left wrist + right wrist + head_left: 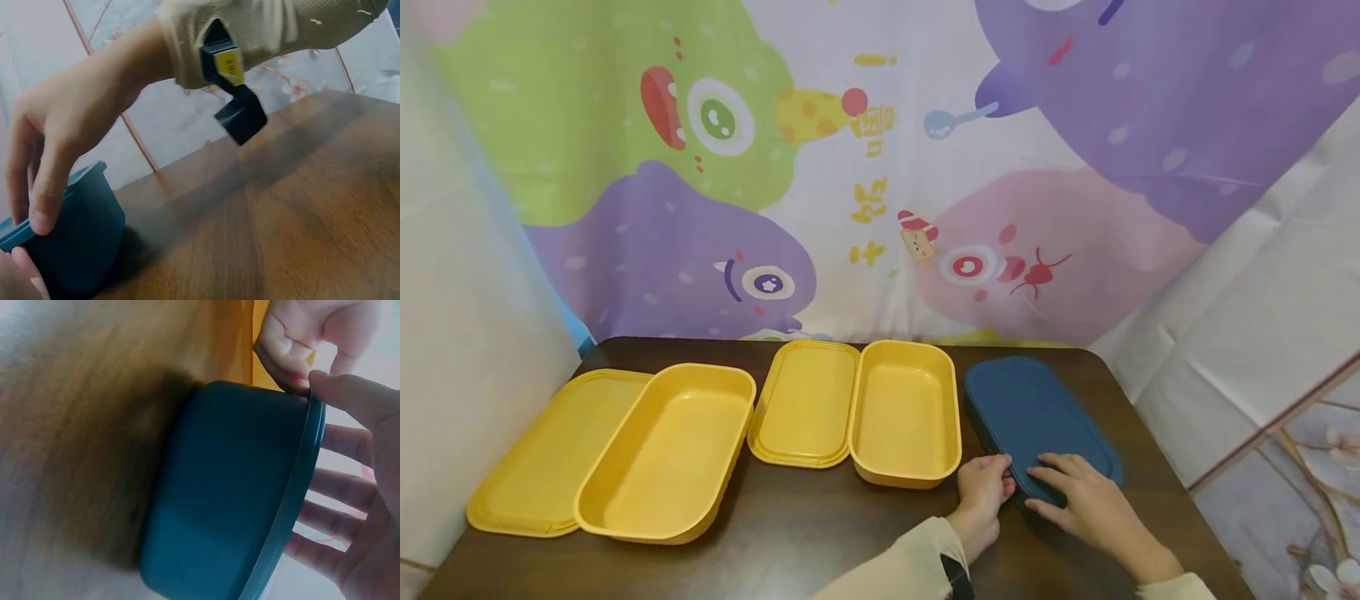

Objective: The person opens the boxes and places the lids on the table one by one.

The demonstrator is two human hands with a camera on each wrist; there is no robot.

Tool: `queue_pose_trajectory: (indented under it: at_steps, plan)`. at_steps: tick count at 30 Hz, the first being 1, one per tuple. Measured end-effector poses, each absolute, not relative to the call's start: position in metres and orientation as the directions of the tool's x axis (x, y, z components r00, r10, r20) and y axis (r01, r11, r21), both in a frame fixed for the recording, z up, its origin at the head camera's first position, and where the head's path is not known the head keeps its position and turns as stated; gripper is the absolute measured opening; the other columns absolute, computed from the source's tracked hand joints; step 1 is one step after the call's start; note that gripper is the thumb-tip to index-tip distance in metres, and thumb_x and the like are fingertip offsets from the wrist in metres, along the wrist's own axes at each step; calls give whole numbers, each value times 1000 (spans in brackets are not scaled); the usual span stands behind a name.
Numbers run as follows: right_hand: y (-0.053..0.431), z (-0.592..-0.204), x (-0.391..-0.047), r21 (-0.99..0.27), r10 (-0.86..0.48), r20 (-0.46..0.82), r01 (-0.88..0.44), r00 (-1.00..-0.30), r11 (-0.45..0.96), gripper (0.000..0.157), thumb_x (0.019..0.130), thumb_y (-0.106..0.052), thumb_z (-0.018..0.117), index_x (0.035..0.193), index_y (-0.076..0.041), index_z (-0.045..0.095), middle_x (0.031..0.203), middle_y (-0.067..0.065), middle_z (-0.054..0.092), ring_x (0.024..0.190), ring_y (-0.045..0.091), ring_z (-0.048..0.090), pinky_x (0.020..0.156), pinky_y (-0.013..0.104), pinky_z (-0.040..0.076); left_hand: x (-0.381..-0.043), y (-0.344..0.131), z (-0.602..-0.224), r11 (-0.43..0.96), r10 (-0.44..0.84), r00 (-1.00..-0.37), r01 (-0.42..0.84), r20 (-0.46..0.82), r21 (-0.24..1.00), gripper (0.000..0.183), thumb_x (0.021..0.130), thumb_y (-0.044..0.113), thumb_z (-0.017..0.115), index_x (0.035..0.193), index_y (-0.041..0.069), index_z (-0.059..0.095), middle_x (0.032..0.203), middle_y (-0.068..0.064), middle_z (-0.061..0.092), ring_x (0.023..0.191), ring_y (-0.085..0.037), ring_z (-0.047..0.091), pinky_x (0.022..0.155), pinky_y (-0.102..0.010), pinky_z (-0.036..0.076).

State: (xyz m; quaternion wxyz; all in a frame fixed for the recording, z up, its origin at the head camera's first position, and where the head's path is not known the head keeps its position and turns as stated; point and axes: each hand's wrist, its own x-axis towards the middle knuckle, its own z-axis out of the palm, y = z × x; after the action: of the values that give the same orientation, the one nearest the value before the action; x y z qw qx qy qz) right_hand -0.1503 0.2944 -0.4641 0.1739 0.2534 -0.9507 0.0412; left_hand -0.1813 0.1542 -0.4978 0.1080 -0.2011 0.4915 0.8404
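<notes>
A dark blue rectangular box stands at the right of the table, with a blue lid on top. At the lid's near left corner, my left hand has its fingers curled and pinches the edge. My right hand lies spread over the near end of the lid, fingertips on its top. In the right wrist view, the right thumb touches the rim close to the left hand's curled fingers. Whether the lid is fully seated cannot be told.
Left of the blue box stands a small open yellow box beside its yellow lid. Farther left, a larger open yellow box overlaps another yellow lid. A printed curtain hangs behind the dark wooden table.
</notes>
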Motion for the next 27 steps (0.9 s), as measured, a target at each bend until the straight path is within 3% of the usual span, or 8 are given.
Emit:
queue_pose_trajectory:
  at_steps: [4, 10, 14, 16, 19, 22, 24, 27]
  plan:
    - [288, -466, -151, -37, -428, 346, -468, -835, 883, 36, 68, -33, 86, 95, -12, 74, 106, 7, 68, 99, 26, 64, 75, 42, 56, -178, 151, -499, -475, 24, -890, -411, -456, 778, 3, 82, 7, 63, 83, 6, 60, 65, 2, 54, 48, -2, 49, 49, -13, 44]
    - [280, -462, -150, -21, -403, 327, -433, -855, 901, 26, 66, -25, 86, 77, -18, 64, 98, -2, 66, 84, 16, 62, 49, 24, 44, -184, 151, -496, -490, 6, -892, -398, -453, 776, 4, 84, 6, 65, 85, 5, 61, 66, 2, 55, 52, -4, 51, 51, -14, 44]
    - [281, -453, -148, -33, -379, 219, -395, -899, 918, 25, 68, -26, 85, 75, -20, 62, 100, -3, 65, 86, 16, 61, 49, 22, 39, -185, 151, -494, -488, 1, -890, -398, -455, 777, 5, 86, 8, 66, 86, 6, 61, 67, 2, 55, 53, -4, 52, 51, -14, 44]
    - [284, -449, -148, -65, -376, 179, -392, -909, 918, 27, 69, -28, 85, 75, -20, 60, 102, 0, 65, 90, 20, 61, 55, 28, 46, -182, 153, -494, -480, 8, -890, -403, -455, 779, 5, 86, 8, 65, 85, 6, 61, 67, 2, 55, 53, -4, 52, 51, -14, 44]
    - [292, -447, -150, -121, -376, 176, -399, -910, 909, 35, 70, -38, 85, 89, -16, 66, 112, 9, 64, 102, 31, 61, 72, 42, 54, -176, 156, -494, -462, 29, -889, -416, -456, 783, 5, 86, 7, 64, 85, 6, 60, 67, 2, 56, 53, -4, 54, 52, -14, 46]
    - [298, -451, -155, -169, -373, 192, -405, -908, 898, 69, 67, -51, 83, 118, -8, 64, 129, 20, 58, 118, 43, 53, 90, 60, 46, -170, 156, -494, -443, 73, -883, -446, -465, 778, 3, 85, 8, 63, 84, 6, 60, 66, 1, 56, 52, -4, 55, 52, -14, 47]
    - [301, -454, -158, -186, -369, 171, -398, -914, 898, 87, 65, -57, 82, 132, -8, 57, 139, 25, 50, 127, 49, 45, 95, 67, 40, -168, 156, -495, -423, 112, -875, -471, -471, 774, 3, 84, 8, 63, 84, 6, 61, 66, 1, 56, 51, -4, 55, 51, -14, 47]
    - [303, -458, -160, -207, -368, 102, -382, -924, 901, 94, 65, -59, 81, 139, -9, 52, 145, 28, 43, 131, 56, 38, 94, 73, 35, -168, 154, -497, -396, 147, -869, -489, -472, 777, 3, 83, 9, 63, 84, 6, 63, 65, 2, 57, 51, -5, 55, 52, -14, 47]
